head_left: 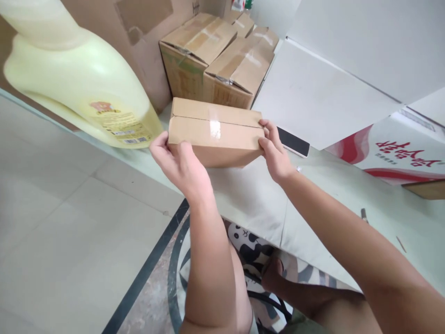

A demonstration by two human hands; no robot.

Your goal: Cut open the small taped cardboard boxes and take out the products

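Note:
A small brown cardboard box (215, 132), its top seam sealed with clear tape, sits at the near edge of a pale table (333, 185). My left hand (177, 162) grips its left end, fingers curled round the corner. On the opposite end my right hand (274, 150) presses with closed fingers. The box rests between both hands.
A large pale yellow bottle (79, 79) with a label lies at the left. Taped cardboard boxes (222, 60) are stacked behind. A black phone (294, 141) lies right of the box, beside white flattened cartons (330, 79), one with red print (399, 155). Tiled floor lies below.

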